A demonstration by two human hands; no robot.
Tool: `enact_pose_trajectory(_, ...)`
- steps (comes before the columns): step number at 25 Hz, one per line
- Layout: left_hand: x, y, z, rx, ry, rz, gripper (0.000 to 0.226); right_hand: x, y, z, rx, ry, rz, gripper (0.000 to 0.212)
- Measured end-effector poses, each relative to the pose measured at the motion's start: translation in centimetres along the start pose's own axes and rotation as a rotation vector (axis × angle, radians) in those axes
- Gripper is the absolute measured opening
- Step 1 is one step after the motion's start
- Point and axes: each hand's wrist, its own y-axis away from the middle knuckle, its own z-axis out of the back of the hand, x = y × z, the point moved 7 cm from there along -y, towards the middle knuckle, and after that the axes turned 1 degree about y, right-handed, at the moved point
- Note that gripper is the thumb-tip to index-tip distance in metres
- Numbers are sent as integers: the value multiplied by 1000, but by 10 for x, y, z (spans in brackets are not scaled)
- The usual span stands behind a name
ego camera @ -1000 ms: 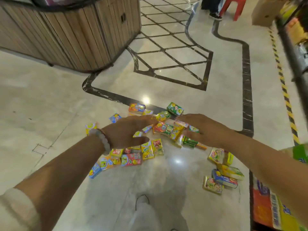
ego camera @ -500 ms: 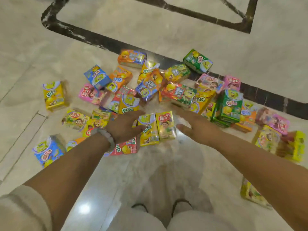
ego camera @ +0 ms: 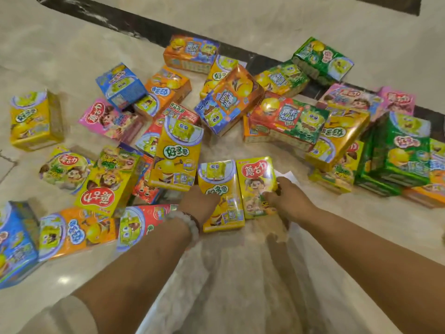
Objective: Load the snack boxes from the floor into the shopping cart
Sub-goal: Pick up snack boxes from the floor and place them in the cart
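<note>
Several colourful snack boxes lie scattered over the marble floor (ego camera: 240,273). Two of them sit side by side nearest me. My left hand (ego camera: 198,204) rests on the left one, an orange-yellow box (ego camera: 221,186) with a cartoon sponge figure. My right hand (ego camera: 286,201) grips the right edge of the yellow box (ego camera: 255,179) with red lettering. Both boxes still lie flat on the floor. A white bead bracelet (ego camera: 190,224) circles my left wrist. The shopping cart is out of view.
A larger yellow box (ego camera: 177,160) stands just beyond my left hand. Green boxes (ego camera: 404,155) pile up at the right, blue boxes (ego camera: 16,242) at the left. A dark inlay band (ego camera: 134,27) crosses the floor behind the pile.
The camera has dropped much closer to the floor. Both hands have come down from above the pile onto the two nearest yellow boxes.
</note>
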Motion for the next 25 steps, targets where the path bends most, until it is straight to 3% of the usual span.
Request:
enact_pose_trajectory(3, 5, 0, -8, -29, 218, -1, 17, -11, -13, -9, -63, -138, -80, 74)
enact_pose_trajectory(5, 5, -3, -12, -47, 312, -33, 13, -17, -17, -9, -64, -252, -136, 65)
enact_pose_trajectory(7, -2, 1, -14, -62, 407, -82, 33, -26, -15, -9, -45, -466, -196, 51)
enact_pose_trajectory(10, -9, 5, -15, -47, 527, -98, 44, -31, -11, -9, -12, -717, -215, 56)
enact_pose_trajectory(13, -24, 9, -3, 40, 593, -66, 59, -14, -2, 12, -48, -758, -105, 70)
enact_pose_trajectory(15, -57, 30, 20, 170, 563, -90, 69, 15, 17, 45, -92, -756, -15, 70)
enact_pose_trajectory(20, -196, 126, 127, 238, 568, -273, 38, 134, 97, 176, -153, -836, 152, 34)
enact_pose_trajectory(23, -286, 202, 194, 247, 555, -374, 27, 206, 155, 268, -206, -792, 214, 68)
enact_pose_trajectory(25, -346, 268, 236, 292, 551, -422, 29, 251, 211, 337, -234, -811, 272, 72)
